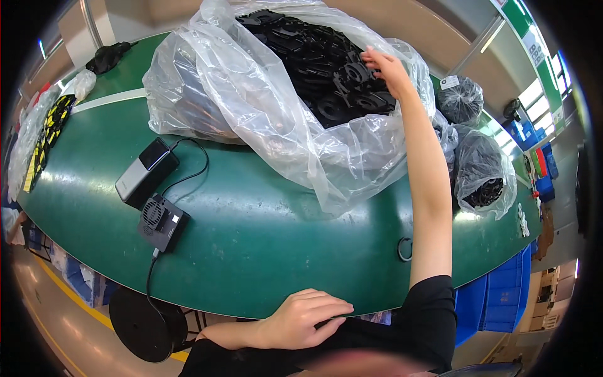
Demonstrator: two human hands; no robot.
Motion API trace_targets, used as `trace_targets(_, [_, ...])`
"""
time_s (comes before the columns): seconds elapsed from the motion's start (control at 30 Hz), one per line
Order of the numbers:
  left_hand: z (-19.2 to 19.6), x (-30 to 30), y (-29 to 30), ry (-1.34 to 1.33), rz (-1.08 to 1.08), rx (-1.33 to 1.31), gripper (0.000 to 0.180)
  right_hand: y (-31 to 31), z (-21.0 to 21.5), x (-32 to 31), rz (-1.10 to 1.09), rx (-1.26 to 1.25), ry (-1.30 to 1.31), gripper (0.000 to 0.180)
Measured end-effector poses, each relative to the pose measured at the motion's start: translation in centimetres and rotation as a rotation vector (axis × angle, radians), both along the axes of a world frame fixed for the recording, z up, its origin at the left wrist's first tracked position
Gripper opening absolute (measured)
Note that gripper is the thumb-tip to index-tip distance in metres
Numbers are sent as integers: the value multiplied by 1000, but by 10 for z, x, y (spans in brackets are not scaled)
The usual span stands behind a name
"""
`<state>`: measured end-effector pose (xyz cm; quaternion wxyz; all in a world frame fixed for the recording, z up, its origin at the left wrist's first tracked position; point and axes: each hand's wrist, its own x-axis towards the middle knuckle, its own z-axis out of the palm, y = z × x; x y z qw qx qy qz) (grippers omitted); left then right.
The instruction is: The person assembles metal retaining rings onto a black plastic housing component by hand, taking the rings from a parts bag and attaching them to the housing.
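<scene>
L to R on green tabletop: silver-&-blk rectangular box cabled to blk square fan unit, big clear-plastic bag w/ blk moulded plastic parts, L hand empty, fingers loosely extended nr front edge, R hand open at parts' right side, contact unclear, & small blk ring.

Free lane between bag and ring

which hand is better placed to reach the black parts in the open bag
The right, I'd say: the right hand is already over the black parts in the plastic bag, while the left hand is by the table's near edge.
</scene>
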<state>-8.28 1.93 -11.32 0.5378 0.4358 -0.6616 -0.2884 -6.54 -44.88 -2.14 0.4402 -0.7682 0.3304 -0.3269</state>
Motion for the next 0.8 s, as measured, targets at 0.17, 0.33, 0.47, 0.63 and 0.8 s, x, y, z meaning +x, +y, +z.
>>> trace_targets(0.17, [2,2,4,47,1,41,20,-74,-30,12,-240,-408,371,65])
trace_targets(0.33, [-2,3,6,100,19,49,19,-85,-66,34,-473,-450,728,83])
trace_targets(0.47, [-3,0,4,129,7,33,19,-96,-43,21,-193,-292,641,88])
trace_targets(0.63, [1,2,3,74,-20,60,19,-56,-41,13,-124,-366,412,80])
trace_targets(0.8, [4,-1,-2,33,-30,52,19,-17,-39,9,15,-412,335,68])
